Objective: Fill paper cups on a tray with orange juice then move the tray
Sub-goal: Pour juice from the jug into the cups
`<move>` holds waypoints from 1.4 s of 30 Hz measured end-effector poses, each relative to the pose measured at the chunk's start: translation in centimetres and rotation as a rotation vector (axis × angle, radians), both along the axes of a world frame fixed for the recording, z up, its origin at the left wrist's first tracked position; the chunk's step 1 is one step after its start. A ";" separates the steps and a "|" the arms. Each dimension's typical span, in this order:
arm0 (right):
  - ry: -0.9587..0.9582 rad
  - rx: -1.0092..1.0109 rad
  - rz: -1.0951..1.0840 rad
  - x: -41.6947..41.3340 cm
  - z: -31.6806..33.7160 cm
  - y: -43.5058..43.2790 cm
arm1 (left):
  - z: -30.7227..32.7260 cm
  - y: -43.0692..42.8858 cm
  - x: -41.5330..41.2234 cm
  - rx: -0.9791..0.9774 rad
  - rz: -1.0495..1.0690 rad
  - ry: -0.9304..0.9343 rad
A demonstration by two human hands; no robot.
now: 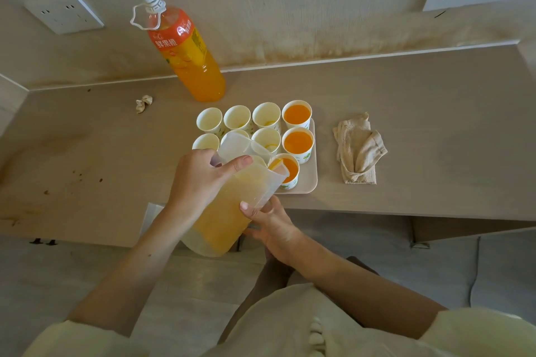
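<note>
Jug: a translucent plastic jug (232,203) of orange juice sits mid-frame. It is tilted, with its spout dipped over the rim of the nearest cup and its lid flipped up.
Left hand: the left hand (203,180) grips the jug's upper end, fingers curled over it and thumb stretched along the rim.
Right hand: the right hand (272,229) holds the jug's lower side with its thumb pressed on the wall. It may be clasping a handle, but that part is hidden.
Cups: white paper cups (266,116) stand in rows on the tray. The three in the right-hand column hold juice, and the one under the spout (288,171) is nearly full. The rest look empty or hold only a trace.
Tray: a beige rectangular tray (311,180) lies at the counter's near edge, right of centre.
Counter: a pale wooden counter (420,124) with dark spots at left.
Bottle: a large plastic bottle of orange drink (188,58) stands capped behind the tray, upper centre-left.
Cloth: a crumpled beige cloth (358,151) lies just right of the tray.
Scrap: a small wad of paper (144,103) lies left of the bottle.
</note>
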State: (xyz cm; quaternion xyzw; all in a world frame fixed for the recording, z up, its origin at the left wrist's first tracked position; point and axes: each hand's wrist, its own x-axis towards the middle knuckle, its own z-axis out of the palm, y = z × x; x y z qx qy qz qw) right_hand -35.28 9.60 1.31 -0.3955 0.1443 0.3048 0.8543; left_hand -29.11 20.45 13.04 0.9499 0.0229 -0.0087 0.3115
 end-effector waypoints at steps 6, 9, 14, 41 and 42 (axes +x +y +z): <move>-0.046 -0.083 -0.028 0.4 0.2 -0.3 | -0.3 0.5 -0.4 -0.071 0.022 -0.009; -0.060 -0.156 -0.028 0.6 0.2 -0.3 | -0.4 1.0 -0.8 -0.138 0.035 -0.025; -0.115 -0.238 -0.019 0.7 0.5 0.3 | 0.0 2.1 -1.5 -0.175 0.052 -0.081; 0.032 -0.048 0.175 -0.3 -1.4 3.8 | -1.5 5.4 -3.7 0.050 0.137 -0.165; 0.033 -0.041 0.175 -0.2 -1.4 3.8 | -1.5 5.4 -3.6 0.048 0.135 -0.163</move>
